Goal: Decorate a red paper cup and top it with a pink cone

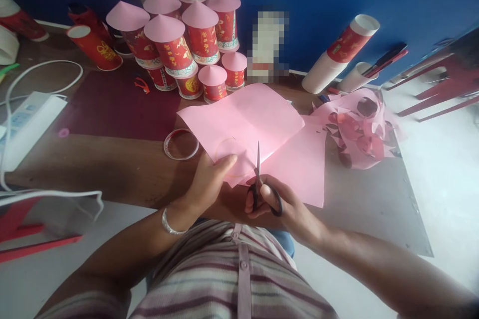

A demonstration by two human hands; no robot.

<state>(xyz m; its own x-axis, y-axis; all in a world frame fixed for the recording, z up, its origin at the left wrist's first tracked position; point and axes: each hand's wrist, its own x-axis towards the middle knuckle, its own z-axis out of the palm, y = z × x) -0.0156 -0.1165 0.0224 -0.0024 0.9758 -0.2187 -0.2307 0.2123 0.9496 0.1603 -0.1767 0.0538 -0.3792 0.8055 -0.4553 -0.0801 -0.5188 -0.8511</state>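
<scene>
My left hand [210, 179] pinches the near corner of a pink paper sheet [247, 117], thumb on top beside a faint pencilled circle. My right hand [279, 204] grips black-handled scissors [258, 179]; the blades point away from me and sit at the edge of the sheet by the circle. A second pink sheet [305, 164] lies underneath, to the right. A thin round ring [181, 144] rests on the wooden table [112, 164] just left of my left hand.
Several red paper cups topped with pink cones [175, 45] stand stacked at the back. Pink paper scraps [359, 129] pile at the right, near stacked cups [342, 50]. A white power strip [26, 124] and cable lie at the left. A grey board [366, 204] covers the right.
</scene>
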